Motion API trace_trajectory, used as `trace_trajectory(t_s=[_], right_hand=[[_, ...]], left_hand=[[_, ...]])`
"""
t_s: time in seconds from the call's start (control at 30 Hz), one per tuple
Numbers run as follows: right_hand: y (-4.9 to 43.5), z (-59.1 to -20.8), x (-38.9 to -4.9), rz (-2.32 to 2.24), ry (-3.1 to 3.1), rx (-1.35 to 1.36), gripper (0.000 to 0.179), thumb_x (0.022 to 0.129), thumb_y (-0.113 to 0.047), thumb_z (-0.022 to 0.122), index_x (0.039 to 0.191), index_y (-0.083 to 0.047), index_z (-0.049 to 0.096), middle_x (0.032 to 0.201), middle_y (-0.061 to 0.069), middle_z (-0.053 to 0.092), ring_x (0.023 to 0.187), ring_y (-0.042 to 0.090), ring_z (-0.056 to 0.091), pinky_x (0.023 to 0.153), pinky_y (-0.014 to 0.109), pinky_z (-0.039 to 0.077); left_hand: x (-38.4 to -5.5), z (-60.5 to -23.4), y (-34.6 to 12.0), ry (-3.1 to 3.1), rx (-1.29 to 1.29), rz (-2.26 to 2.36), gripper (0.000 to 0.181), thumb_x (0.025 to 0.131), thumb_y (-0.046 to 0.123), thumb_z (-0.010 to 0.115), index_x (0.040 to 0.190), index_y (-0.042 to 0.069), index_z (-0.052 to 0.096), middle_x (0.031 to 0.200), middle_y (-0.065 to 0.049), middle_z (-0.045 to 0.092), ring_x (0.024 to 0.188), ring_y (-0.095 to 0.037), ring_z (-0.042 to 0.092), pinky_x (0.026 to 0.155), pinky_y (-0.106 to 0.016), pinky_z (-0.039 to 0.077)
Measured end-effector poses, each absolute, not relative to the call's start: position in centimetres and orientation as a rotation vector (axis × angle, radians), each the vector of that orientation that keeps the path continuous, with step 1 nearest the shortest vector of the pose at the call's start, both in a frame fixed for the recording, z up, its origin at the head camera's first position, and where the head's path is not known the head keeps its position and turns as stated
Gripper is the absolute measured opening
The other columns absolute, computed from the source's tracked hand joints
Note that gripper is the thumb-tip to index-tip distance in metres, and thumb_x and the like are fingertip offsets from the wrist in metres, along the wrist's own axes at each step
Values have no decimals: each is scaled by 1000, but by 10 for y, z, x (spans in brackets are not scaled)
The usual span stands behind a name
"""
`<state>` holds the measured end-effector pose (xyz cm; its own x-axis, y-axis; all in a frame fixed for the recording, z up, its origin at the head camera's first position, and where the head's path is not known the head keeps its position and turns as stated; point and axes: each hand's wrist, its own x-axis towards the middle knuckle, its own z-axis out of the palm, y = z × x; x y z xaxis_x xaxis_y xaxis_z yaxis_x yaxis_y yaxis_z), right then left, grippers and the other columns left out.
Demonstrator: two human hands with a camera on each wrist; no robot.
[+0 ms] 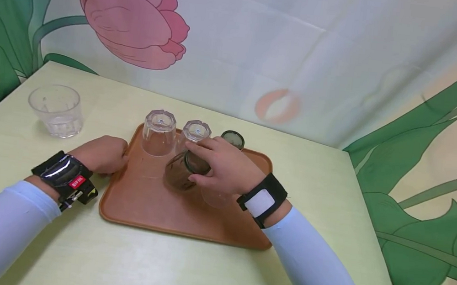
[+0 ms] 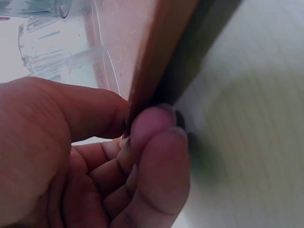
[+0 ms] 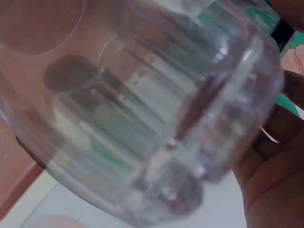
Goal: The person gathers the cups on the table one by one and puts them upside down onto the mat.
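My left hand [image 1: 107, 154] pinches the left edge of a brown tray [image 1: 143, 210]; in the left wrist view the thumb lies on top of the rim and fingertips are beneath it. Over the tray's middle, my right hand [image 1: 229, 166] grips a dark tinted glass [image 1: 177, 173] between thumb and fingers; the glass is tilted. Two clear glasses [image 1: 159, 133] stand upside down along the tray's back left. Behind the right hand another dark glass [image 1: 233, 138] shows only its top. Close to the right wrist camera is a clear faceted glass [image 3: 156, 109], mostly hidden under the hand in the head view.
A clear glass [image 1: 58, 114] stands upright on the pale table [image 1: 89, 257], left of the tray. A curtain printed with flowers [image 1: 237, 56] hangs behind the table and along its right side.
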<state>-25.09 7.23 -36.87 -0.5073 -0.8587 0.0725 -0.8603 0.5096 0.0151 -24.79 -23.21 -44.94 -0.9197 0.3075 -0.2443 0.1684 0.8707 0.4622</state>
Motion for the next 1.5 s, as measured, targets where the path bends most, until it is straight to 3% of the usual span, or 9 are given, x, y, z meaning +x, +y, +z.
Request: trace_trajectory(t_s=[0.4,0.87,1.5], right_hand=[[69,-371,-253,-26,-2748,1514,68,94,-44,65,150,-11,46,145,5,54,130,22,51,111,34,40],[63,-384,-256,-15,-2780,1489,64,95,-42,63,150,-12,47,147,5,52,136,24,48,115,36,37],[63,-387,-252,70,-2756,1465,59,96,-37,65,147,-10,51,147,8,51,133,23,49,111,34,41]], left_hand=[[-246,-447,-231,2749,364,640,22,95,11,45,81,3,59,63,-5,56,50,-17,54,46,-28,42],[-247,-446,-229,2722,320,629,22,96,11,44,93,-3,61,67,-8,56,54,-19,55,47,-28,43],[-247,-449,-231,2788,375,569,25,96,13,44,78,4,59,65,-7,55,54,-20,54,48,-30,42]])
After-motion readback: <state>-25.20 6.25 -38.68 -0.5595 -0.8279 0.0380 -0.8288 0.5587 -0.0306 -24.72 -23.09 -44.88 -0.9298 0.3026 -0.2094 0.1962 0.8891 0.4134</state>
